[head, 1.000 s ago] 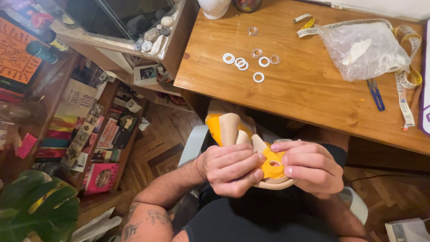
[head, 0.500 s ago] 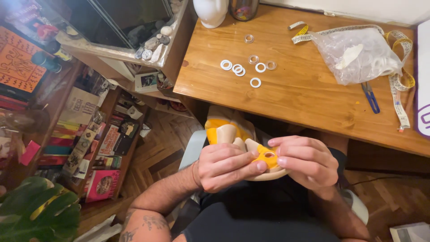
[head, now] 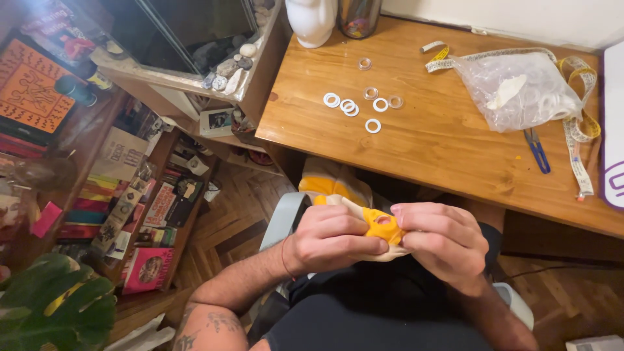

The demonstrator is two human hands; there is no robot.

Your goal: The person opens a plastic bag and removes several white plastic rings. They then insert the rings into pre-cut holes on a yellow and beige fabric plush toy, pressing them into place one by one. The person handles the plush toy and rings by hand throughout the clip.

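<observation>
both hands work over the lap, just below the desk edge. left hand (head: 335, 237) is curled tight around a piece of yellow and cream fabric (head: 379, 225), thumb pressed along its lower side. right hand (head: 442, 240) meets it from the other side, fingertips (head: 398, 209) bunched together and pinching the fabric's top edge. the fabric sits right between the two hands, touching both; neither hand is nearer. a small round hole or ring shows in the yellow patch, facing up, just left of the right fingertips. the fabric's long axis runs from the hands up and left toward the desk, where more of it bunches (head: 335, 182) under the desk edge.

on the wooden desk (head: 442, 149), well apart from the hands: a loose group of white rings (head: 351, 108) and a few clear ones, a clear plastic bag (head: 520, 91) with more white bits inside, a measuring tape (head: 578, 140) looping round the bag, small blue snips (head: 537, 149). white jug (head: 312, 19) at the back. nothing lies between hands and fabric; the desk edge stands between the lap and the rings. bookshelf (head: 136, 201) on the left, plant (head: 45, 312) in the lower corner.
</observation>
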